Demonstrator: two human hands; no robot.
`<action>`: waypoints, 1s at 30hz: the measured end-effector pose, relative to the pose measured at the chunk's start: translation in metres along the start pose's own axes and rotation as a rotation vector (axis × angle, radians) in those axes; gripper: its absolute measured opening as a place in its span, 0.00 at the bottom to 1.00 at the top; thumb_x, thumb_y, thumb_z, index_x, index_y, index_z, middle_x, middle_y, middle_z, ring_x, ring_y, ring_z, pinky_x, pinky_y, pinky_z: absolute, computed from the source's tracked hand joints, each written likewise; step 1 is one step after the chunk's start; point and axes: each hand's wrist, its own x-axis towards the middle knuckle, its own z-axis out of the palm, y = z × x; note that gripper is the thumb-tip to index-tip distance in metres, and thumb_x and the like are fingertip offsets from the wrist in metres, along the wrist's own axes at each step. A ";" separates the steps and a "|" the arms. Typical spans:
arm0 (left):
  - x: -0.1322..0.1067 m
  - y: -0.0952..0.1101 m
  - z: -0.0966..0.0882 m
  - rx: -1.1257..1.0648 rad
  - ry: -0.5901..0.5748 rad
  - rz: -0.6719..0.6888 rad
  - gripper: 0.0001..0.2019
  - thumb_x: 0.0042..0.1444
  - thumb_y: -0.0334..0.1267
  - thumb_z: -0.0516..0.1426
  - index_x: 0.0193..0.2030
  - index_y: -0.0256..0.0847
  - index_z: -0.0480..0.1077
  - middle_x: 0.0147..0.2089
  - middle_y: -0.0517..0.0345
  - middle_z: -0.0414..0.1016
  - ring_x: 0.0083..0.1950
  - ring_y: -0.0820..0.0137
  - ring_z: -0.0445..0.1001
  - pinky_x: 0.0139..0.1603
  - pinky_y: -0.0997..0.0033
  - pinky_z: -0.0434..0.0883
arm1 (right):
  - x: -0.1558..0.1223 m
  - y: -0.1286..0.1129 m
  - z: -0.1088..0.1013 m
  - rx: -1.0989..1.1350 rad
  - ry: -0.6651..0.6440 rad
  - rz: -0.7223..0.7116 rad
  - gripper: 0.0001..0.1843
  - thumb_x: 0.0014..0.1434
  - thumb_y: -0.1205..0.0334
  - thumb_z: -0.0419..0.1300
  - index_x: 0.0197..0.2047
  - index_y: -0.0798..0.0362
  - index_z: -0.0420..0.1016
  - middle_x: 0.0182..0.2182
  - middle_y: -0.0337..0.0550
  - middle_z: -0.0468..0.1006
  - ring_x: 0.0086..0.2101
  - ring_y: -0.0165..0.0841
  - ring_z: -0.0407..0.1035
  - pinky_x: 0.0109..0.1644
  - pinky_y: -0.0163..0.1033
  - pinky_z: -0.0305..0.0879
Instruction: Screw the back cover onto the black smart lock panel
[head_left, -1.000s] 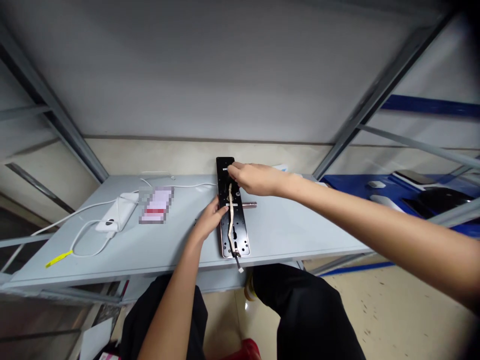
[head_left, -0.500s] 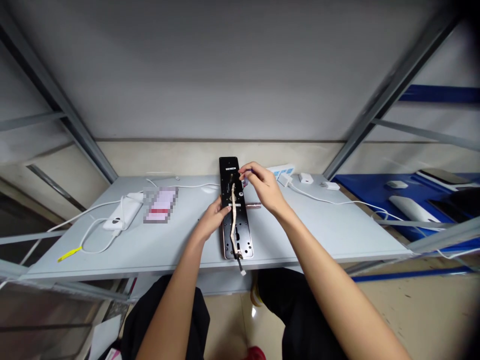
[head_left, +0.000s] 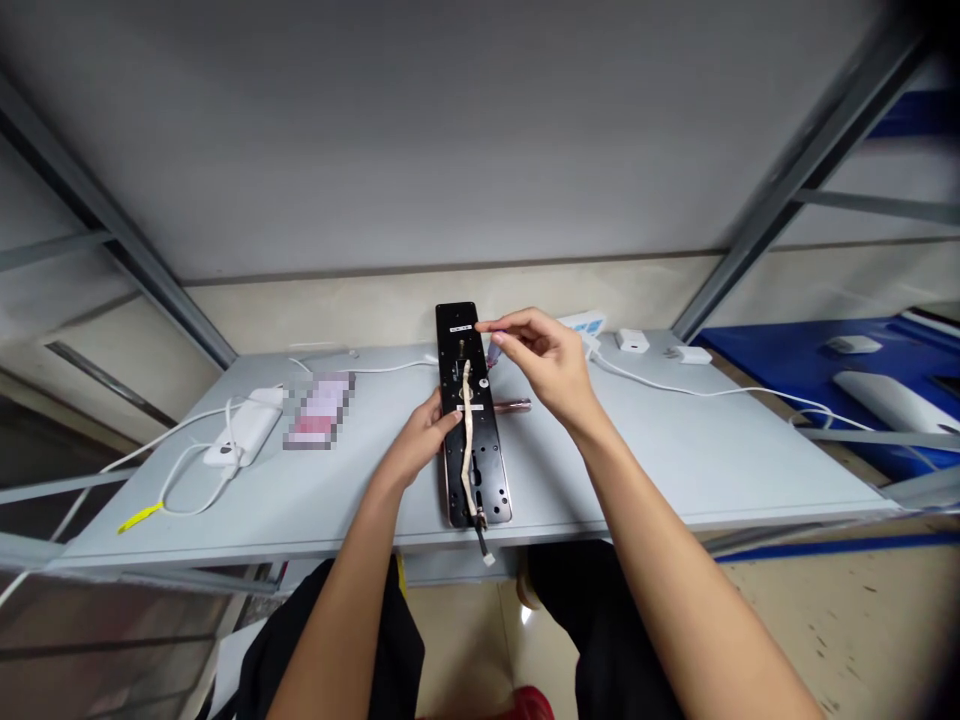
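Note:
A long black lock-like plate with screw holes lies lengthwise on the table, its near end at the front edge. A taped cream cable runs along it and ends in a white connector hanging past the edge. A pinkish metal handle juts out on the right. My left hand grips the plate's left side, thumb on top. My right hand is bent at the upper right edge, index fingertip at the plate. Below its thumb shows a small purplish translucent thing; whether it is held is unclear.
A white power bank with looped cable and a yellow tag lies at left, beside a blurred-out phone. White chargers and a cable lie at right. Metal posts frame the table.
The view has shifted slightly. My right hand has opened out a little, its index finger now straighter along the plate's edge, and more of the purplish thing shows. My left hand keeps its hold.

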 end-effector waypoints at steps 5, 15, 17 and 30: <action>0.000 0.000 0.000 0.008 -0.005 0.010 0.30 0.66 0.40 0.67 0.74 0.42 0.74 0.64 0.45 0.85 0.73 0.48 0.75 0.68 0.52 0.76 | 0.003 0.005 -0.004 -0.058 0.012 -0.016 0.10 0.66 0.53 0.75 0.47 0.48 0.92 0.47 0.46 0.92 0.39 0.36 0.82 0.48 0.44 0.80; -0.002 0.003 0.002 0.028 0.019 -0.012 0.29 0.66 0.39 0.66 0.73 0.40 0.75 0.60 0.44 0.86 0.71 0.47 0.76 0.67 0.53 0.77 | 0.005 0.002 0.002 0.068 -0.032 0.079 0.12 0.65 0.52 0.74 0.47 0.48 0.92 0.42 0.45 0.91 0.22 0.26 0.64 0.24 0.38 0.64; -0.001 0.002 0.002 0.023 0.018 -0.006 0.28 0.66 0.38 0.66 0.73 0.40 0.75 0.61 0.45 0.86 0.71 0.48 0.76 0.67 0.55 0.77 | 0.005 0.001 0.003 0.079 -0.041 0.103 0.12 0.65 0.52 0.73 0.46 0.49 0.90 0.42 0.45 0.91 0.21 0.25 0.63 0.22 0.37 0.63; 0.000 0.001 0.003 0.054 0.039 -0.034 0.27 0.67 0.37 0.64 0.72 0.39 0.75 0.59 0.45 0.86 0.64 0.52 0.80 0.65 0.56 0.77 | 0.008 0.008 0.000 0.114 -0.029 0.127 0.27 0.61 0.38 0.76 0.42 0.45 0.67 0.35 0.40 0.87 0.27 0.28 0.67 0.27 0.35 0.60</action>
